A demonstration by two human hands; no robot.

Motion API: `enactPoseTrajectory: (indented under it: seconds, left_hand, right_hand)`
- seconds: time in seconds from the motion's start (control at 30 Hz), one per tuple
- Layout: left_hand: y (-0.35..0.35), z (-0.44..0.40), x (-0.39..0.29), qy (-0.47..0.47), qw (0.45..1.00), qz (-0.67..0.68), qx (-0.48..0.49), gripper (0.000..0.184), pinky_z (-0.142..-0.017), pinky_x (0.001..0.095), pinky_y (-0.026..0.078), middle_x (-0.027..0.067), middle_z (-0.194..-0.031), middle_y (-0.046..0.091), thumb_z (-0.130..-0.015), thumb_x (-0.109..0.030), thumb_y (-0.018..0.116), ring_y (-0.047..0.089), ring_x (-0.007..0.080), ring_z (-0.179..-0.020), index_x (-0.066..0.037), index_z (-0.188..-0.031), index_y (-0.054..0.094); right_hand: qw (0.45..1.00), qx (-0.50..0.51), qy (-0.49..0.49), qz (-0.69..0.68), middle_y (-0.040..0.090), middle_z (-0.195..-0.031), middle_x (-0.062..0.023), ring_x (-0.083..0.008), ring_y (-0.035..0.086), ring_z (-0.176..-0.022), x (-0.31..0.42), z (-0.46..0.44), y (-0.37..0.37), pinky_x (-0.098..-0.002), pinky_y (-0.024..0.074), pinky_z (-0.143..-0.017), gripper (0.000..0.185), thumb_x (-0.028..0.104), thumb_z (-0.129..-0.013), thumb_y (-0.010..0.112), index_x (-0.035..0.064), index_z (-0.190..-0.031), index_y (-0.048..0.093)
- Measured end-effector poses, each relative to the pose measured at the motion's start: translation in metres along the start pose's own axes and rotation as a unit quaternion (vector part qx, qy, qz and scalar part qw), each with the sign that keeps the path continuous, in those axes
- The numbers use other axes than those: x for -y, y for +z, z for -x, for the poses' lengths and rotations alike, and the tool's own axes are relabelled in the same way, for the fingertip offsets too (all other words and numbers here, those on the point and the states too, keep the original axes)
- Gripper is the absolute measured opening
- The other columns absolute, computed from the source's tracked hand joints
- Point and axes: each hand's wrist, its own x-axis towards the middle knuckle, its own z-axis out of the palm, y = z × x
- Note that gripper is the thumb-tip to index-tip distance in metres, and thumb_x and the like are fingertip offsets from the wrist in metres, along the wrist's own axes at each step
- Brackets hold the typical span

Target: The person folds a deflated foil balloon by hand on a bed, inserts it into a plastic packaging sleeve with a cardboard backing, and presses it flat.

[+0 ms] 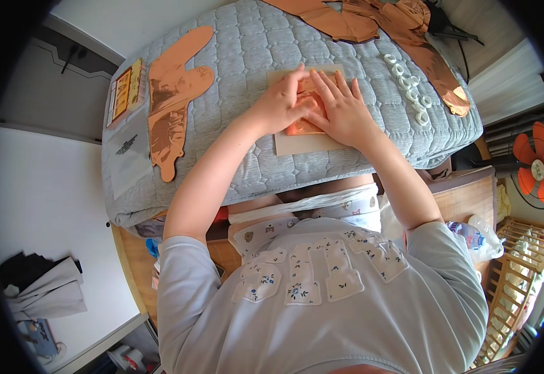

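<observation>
A folded copper-coloured foil piece [306, 127], which looks like a flat foil balloon, lies on a beige card [290, 147] on the quilted mattress. My right hand [345, 115] rests flat over its right side, fingers stretched and spread. From the left, my left hand [281, 100] touches the foil, with its thumb reaching across and its fingers extended at the card's upper edge. Both hands cover much of the foil. Neither hand is gripping it.
An unfolded copper foil balloon [175, 87] lies left, near a printed box [126, 92] and a clear plastic bag [129, 156]. White tape-like rings [405, 82] sit right. More copper foil [403, 34] spreads behind. An orange fan [537, 165] and wooden crib [518, 274] stand right.
</observation>
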Motion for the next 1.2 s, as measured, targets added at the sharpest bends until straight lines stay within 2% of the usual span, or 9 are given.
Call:
enactPoseTrajectory:
  seconds: [0.03,0.17,0.23,0.43,0.53,0.6,0.7,0.77,1.2]
  left_hand:
    - [-0.006,-0.003,-0.006,-0.041,0.993,0.111,-0.009,0.092,-0.121,0.0472,0.034,0.0233,-0.163,0.032,-0.098,-0.067,0.052,0.035,0.0387,-0.15,-0.006,-0.159,0.02]
    - [-0.012,-0.019,-0.015,0.01,0.996,0.003,-0.085,0.088,-0.119,0.0472,0.037,0.021,-0.163,0.033,-0.098,-0.068,0.051,0.041,0.0386,-0.147,-0.01,-0.159,0.026]
    - [-0.008,-0.024,-0.01,0.163,0.98,-0.103,-0.056,0.087,-0.121,0.0506,0.034,0.0193,-0.165,0.029,-0.096,-0.068,0.053,0.039,0.039,-0.148,-0.014,-0.16,0.029]
    - [0.01,-0.011,-0.005,0.116,0.983,-0.141,-0.009,0.09,-0.125,0.0544,0.024,0.0173,-0.165,0.032,-0.094,-0.065,0.059,0.033,0.0373,-0.152,-0.018,-0.162,0.026]
    - [0.013,-0.011,-0.006,0.1,0.985,-0.141,-0.001,0.08,-0.125,0.0544,0.022,0.0153,-0.166,0.032,-0.098,-0.064,0.053,0.03,0.0358,-0.153,-0.022,-0.162,0.03]
    - [0.012,-0.012,-0.005,0.095,0.976,-0.192,0.029,0.076,-0.126,0.0541,0.019,0.0133,-0.166,0.032,-0.1,-0.061,0.051,0.029,0.0338,-0.154,-0.022,-0.162,0.032]
    - [0.013,-0.014,-0.006,0.085,0.966,-0.236,0.056,0.066,-0.127,0.0528,0.017,0.0116,-0.166,0.034,-0.104,-0.054,0.048,0.028,0.0309,-0.155,-0.023,-0.161,0.036]
    - [0.015,-0.014,-0.004,0.079,0.969,-0.229,0.056,0.06,-0.127,0.0518,0.017,0.0117,-0.166,0.035,-0.105,-0.049,0.047,0.028,0.03,-0.155,-0.025,-0.16,0.039]
    - [0.019,-0.014,0.007,0.122,0.973,-0.195,0.006,0.054,-0.123,0.0522,0.023,0.0122,-0.162,0.041,-0.105,-0.046,0.046,0.032,0.0304,-0.152,-0.03,-0.157,0.044]
  right_hand:
    - [1.0,-0.001,0.0,0.0,0.037,-0.163,-0.016,-0.0441,0.029,-0.152,0.001,0.0,-0.002,-0.0622,0.0194,-0.124,0.086,0.068,-0.099,0.047,0.0158,-0.164,0.026]
    - [0.999,0.03,-0.001,0.043,0.036,-0.164,-0.0162,-0.0448,0.029,-0.152,0.006,-0.002,-0.007,-0.0626,0.0202,-0.123,0.086,0.065,-0.099,0.049,0.0147,-0.164,0.026]
    - [0.998,0.038,-0.001,0.05,0.036,-0.164,-0.0162,-0.045,0.028,-0.152,0.006,-0.002,-0.007,-0.0626,0.0204,-0.123,0.085,0.063,-0.099,0.05,0.0139,-0.163,0.027]
    - [0.999,0.029,0.014,-0.02,0.035,-0.164,-0.0159,-0.0405,0.024,-0.155,-0.005,0.001,-0.003,-0.0611,0.0184,-0.124,0.074,0.05,-0.104,0.048,0.0062,-0.16,0.028]
    - [0.987,0.069,0.056,-0.135,0.042,-0.159,-0.0197,-0.039,0.027,-0.155,-0.011,-0.004,-0.007,-0.0548,0.023,-0.124,0.064,0.038,-0.105,0.051,0.0031,-0.155,0.031]
    - [0.846,-0.122,0.145,-0.498,0.064,-0.129,-0.0198,-0.0411,0.057,-0.125,-0.008,-0.002,-0.007,-0.0516,0.0408,-0.11,0.051,0.025,-0.1,0.06,0.0016,-0.144,0.048]
    - [0.94,-0.245,0.027,-0.233,0.065,-0.117,-0.0173,-0.0382,0.062,-0.105,0.006,0.032,-0.031,-0.0465,0.0459,-0.098,0.04,0.009,-0.09,0.068,0.0018,-0.128,0.061]
    - [0.962,-0.142,-0.082,-0.218,0.064,-0.114,-0.0152,-0.0351,0.062,-0.107,0.018,0.066,-0.035,-0.0456,0.0471,-0.097,0.036,0.005,-0.084,0.073,0.0032,-0.12,0.066]
    - [0.996,-0.058,-0.044,-0.057,0.05,-0.15,-0.0117,-0.0286,0.046,-0.139,0.069,0.097,-0.011,-0.0501,0.0313,-0.115,0.07,0.04,-0.09,0.07,0.0048,-0.147,0.052]
